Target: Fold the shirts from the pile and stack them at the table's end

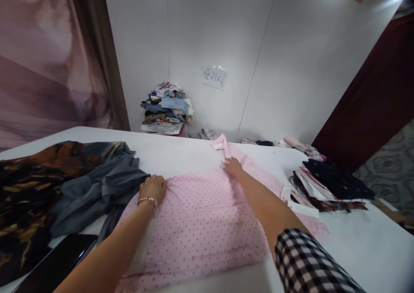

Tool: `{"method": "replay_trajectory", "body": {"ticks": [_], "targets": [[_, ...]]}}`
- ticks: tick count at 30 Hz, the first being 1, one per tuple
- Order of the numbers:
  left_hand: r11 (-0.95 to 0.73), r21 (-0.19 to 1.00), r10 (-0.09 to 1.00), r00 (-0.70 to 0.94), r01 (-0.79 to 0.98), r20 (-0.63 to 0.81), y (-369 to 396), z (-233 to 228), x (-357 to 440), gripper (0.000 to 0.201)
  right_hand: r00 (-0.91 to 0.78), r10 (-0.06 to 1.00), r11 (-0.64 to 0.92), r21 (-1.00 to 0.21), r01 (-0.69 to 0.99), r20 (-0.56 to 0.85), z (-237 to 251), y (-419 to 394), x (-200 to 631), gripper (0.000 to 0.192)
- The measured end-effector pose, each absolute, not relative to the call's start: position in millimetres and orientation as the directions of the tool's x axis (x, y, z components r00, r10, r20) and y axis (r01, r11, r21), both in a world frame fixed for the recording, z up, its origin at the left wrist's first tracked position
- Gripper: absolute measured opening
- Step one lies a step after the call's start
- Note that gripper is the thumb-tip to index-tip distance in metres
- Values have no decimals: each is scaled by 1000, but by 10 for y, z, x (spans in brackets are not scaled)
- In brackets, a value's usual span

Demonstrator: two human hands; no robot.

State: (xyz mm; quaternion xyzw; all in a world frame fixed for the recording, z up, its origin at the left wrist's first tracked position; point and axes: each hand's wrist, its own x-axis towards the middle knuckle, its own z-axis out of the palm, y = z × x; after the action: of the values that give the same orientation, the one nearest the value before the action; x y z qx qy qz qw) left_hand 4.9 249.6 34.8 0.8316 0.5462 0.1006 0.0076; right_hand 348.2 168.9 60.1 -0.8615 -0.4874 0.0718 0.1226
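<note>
A pink garment with small dark dots point(200, 219) lies spread flat on the white table point(365, 245) in front of me. My left hand point(152, 188), a bracelet on its wrist, grips the garment's far left edge with the fingers curled over the cloth. My right hand point(233, 165), on an arm in a black-and-white checked sleeve, pinches the garment's far edge near a pink strip that runs to the table's back edge.
A grey and dark patterned heap of clothes point(61, 185) lies at the left. A black phone point(56, 265) sits at the near left. A stack of folded clothes point(326, 185) is at the right. Another pile point(166, 107) stands against the white wall.
</note>
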Motion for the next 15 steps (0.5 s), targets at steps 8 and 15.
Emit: {"method": "replay_trajectory", "body": {"ticks": [8, 15], "targets": [[-404, 105, 910, 388, 909, 143, 2520, 330, 41, 36, 593, 803, -545, -320, 775, 67, 568, 1938, 3639, 36], [-420, 152, 905, 401, 895, 141, 2522, 346, 48, 37, 299, 888, -199, -294, 935, 350, 686, 843, 3293, 37]]}}
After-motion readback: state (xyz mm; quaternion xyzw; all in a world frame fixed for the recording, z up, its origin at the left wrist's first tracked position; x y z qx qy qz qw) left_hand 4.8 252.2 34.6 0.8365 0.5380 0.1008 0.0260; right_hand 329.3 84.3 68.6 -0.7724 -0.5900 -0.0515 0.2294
